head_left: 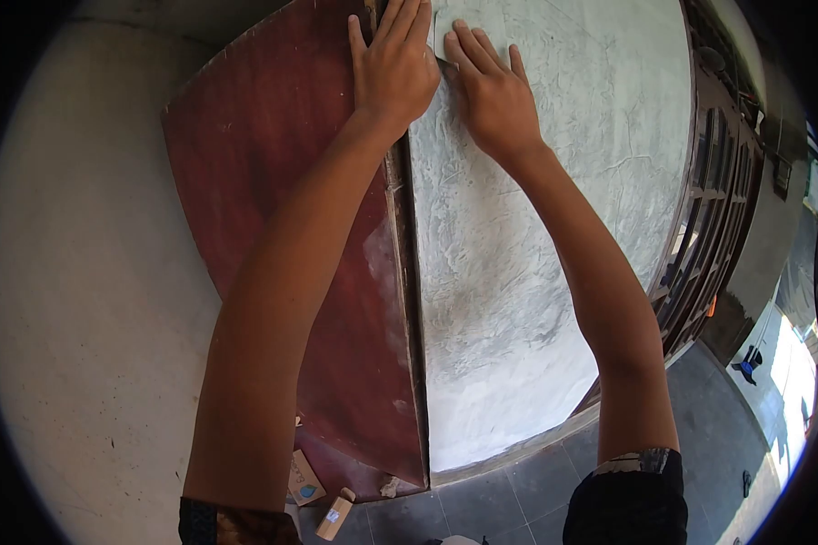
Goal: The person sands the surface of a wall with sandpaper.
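Against the rough grey-white plaster wall's (536, 227) left edge, the right hand's (493, 95) close-set fingertips press a small pale rectangular sheet (440, 25) flat, the left hand (393, 71) nearest, flat-fingered on the dark red wooden door (273, 182).

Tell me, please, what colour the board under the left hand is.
Dark reddish-brown board, best in the head view.

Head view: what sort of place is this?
Probably a house entrance under finishing work: rough grey plastered wall, dark red wooden door panel, grey tiled floor.
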Action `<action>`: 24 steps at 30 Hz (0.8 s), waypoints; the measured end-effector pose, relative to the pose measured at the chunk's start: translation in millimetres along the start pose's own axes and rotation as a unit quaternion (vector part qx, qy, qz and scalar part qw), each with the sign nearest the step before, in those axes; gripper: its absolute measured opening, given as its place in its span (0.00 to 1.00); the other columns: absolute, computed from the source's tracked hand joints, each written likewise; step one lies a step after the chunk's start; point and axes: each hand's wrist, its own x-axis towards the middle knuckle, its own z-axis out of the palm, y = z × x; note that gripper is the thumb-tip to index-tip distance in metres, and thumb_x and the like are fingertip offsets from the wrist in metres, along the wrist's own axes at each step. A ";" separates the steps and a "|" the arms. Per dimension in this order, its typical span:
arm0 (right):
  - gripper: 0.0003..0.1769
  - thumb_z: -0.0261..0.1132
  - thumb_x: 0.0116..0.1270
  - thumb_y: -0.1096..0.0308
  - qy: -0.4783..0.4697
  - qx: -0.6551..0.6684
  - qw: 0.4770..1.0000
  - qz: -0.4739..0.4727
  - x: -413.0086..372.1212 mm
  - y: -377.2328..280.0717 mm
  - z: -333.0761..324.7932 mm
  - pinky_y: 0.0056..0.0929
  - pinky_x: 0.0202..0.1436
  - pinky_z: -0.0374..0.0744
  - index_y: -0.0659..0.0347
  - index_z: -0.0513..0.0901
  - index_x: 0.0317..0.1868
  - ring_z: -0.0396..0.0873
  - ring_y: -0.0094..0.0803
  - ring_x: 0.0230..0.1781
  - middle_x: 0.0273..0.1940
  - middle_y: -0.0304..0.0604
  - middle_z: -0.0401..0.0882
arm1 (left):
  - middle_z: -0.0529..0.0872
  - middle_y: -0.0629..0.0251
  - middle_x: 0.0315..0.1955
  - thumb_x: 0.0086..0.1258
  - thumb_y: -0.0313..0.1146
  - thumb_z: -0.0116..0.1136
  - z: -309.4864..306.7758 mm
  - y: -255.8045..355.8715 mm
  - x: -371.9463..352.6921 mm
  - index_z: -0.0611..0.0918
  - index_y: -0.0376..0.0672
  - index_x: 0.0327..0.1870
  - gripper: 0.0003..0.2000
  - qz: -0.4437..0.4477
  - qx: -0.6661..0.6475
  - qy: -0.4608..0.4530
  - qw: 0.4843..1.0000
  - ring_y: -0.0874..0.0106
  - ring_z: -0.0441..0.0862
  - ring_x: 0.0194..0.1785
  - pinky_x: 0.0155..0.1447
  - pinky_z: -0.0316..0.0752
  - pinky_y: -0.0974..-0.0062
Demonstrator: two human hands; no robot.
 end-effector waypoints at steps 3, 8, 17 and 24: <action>0.25 0.59 0.80 0.61 -0.063 -0.016 0.998 0.005 -69.9 -25.2 -12.9 0.64 0.78 0.66 0.57 0.74 0.74 0.67 0.41 0.79 0.78 0.41 0.70 | 0.66 0.53 0.80 0.73 0.21 0.47 1.0 1.7 -2.3 0.72 0.33 0.74 0.27 -0.003 -0.005 0.003 1.000 0.59 0.56 0.85 0.83 0.46 0.36; 0.26 0.56 0.82 0.63 -0.009 -0.036 0.999 -0.009 30.4 13.0 6.8 0.64 0.80 0.61 0.61 0.71 0.76 0.64 0.46 0.81 0.80 0.47 0.66 | 0.65 0.54 0.81 0.73 0.22 0.47 0.9 0.1 0.3 0.72 0.33 0.75 0.27 -0.007 0.007 -0.005 1.000 0.60 0.56 0.86 0.83 0.47 0.37; 0.26 0.58 0.81 0.62 -0.017 -0.004 1.000 0.013 -35.4 -11.9 3.7 0.69 0.77 0.64 0.54 0.73 0.76 0.65 0.40 0.80 0.79 0.40 0.68 | 0.66 0.54 0.80 0.74 0.23 0.47 1.3 1.0 0.0 0.72 0.35 0.75 0.26 -0.009 -0.002 0.008 1.000 0.61 0.56 0.86 0.84 0.46 0.38; 0.26 0.59 0.80 0.63 0.027 0.032 0.999 0.024 -27.6 -9.6 9.8 0.70 0.76 0.64 0.54 0.73 0.76 0.67 0.42 0.80 0.79 0.40 0.69 | 0.66 0.52 0.80 0.75 0.23 0.46 1.9 -3.7 -0.2 0.73 0.33 0.74 0.26 0.011 0.001 0.009 1.000 0.59 0.57 0.85 0.83 0.47 0.37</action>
